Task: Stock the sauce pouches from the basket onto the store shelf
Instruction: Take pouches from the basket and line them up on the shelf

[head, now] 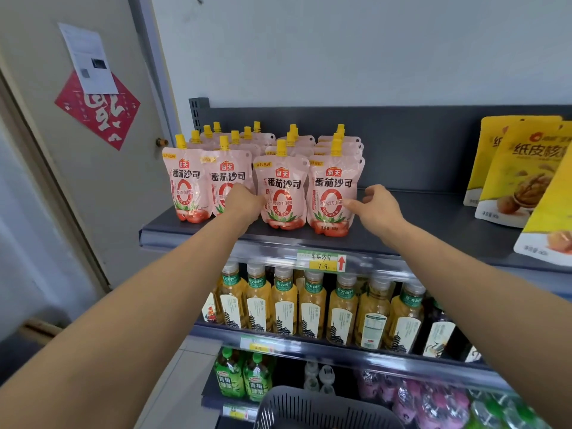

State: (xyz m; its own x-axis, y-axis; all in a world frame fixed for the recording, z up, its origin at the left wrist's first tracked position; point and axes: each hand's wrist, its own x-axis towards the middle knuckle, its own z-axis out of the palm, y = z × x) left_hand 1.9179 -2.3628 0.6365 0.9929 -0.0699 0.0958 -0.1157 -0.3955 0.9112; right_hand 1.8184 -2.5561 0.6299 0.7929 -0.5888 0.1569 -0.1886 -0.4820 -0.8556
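Note:
Several pink sauce pouches (282,193) with yellow caps stand upright in four rows on the dark top shelf (433,218). My left hand (247,203) presses against the left edge of the third row's front pouch, its fingertips partly hidden between the pouches. My right hand (376,207) is at the right side of the fourth row's front pouch (332,193). Its thumb touches that pouch's front and its fingers are loosely curled beside it. The grey slotted basket (297,407) shows at the bottom edge, its inside hidden.
Yellow walnut bags (513,174) stand at the shelf's right end, with bare shelf between them and the pouches. Below are rows of tea bottles (312,308) and green bottles (244,379). A price tag (322,262) hangs on the shelf edge. A door (93,150) is at left.

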